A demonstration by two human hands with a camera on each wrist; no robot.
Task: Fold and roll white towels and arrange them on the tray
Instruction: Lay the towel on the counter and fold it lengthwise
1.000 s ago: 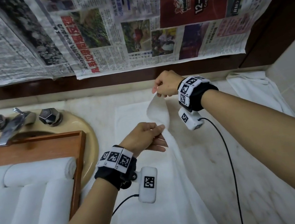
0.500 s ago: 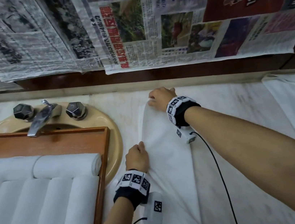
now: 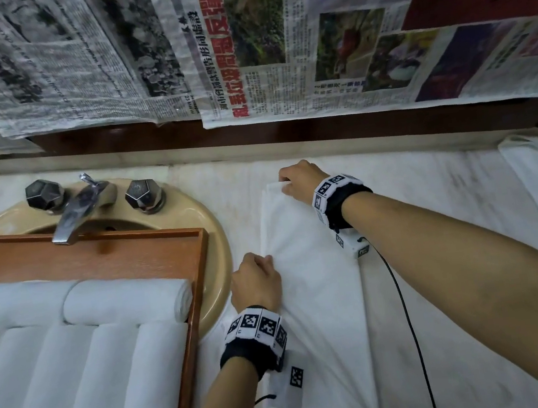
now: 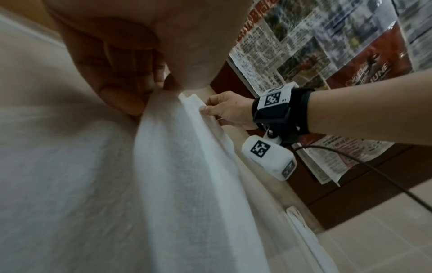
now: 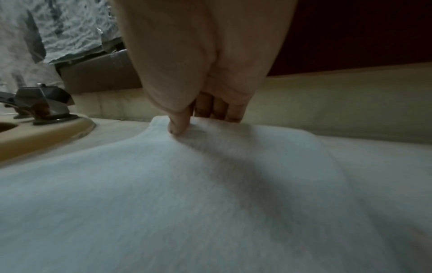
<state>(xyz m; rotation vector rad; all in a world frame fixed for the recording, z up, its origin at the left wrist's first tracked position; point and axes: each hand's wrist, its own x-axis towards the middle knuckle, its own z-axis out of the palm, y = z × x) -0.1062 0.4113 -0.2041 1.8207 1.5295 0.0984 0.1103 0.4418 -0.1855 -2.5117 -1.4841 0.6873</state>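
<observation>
On the counter, both hands' grips [image 3: 255, 280] [image 3: 298, 179] keep pinching the lowered towel [image 3: 310, 284].

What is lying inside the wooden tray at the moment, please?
The wooden tray holds rolled white towels, two laid crosswise at the back and several lengthwise in front. The tray's floor beneath them is covered; only the bare back strip shows.

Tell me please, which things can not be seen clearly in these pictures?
- Left hand fingertips: head view, hidden behind its knuckles.
- Flat white towel near end: head view, cut off by the bottom edge.
- Rolled white towels on the wooden tray: left ones cut off by the frame edge.
- Newspaper: right wrist view, too blurred to read.
</observation>
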